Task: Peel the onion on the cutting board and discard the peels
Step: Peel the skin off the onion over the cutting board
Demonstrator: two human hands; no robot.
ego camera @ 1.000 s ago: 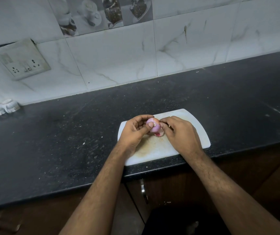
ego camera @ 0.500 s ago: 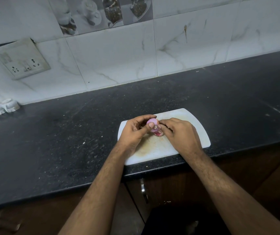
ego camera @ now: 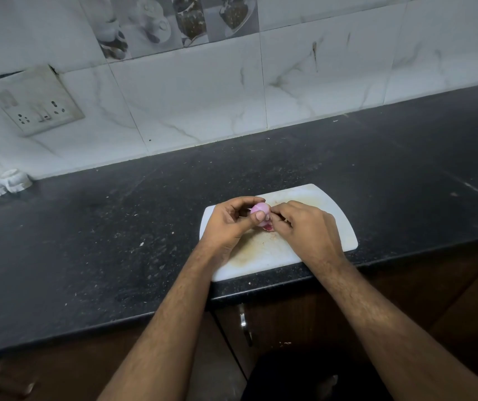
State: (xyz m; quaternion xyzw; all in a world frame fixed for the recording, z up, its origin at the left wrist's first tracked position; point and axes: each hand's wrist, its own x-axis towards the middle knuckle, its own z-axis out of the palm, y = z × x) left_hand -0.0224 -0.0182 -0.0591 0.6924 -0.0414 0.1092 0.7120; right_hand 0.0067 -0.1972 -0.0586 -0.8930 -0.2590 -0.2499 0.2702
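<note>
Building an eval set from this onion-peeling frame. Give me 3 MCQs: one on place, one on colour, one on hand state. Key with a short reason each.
1. Where is the cutting board?
A. at the counter's front edge
B. against the wall tiles
C. under the socket

2. What colour is the onion?
A. white
B. pinkish purple
C. yellow

3. What is the left hand doing?
A. lying flat on the board
B. hanging off the counter
C. holding the onion

Key: 1 A, the board's near edge lies along the front lip of the black counter. 2 B, the exposed surface between the hands is pinkish purple. 3 C, its thumb and fingers curl round the onion, while the right hand pinches at its side.
</note>
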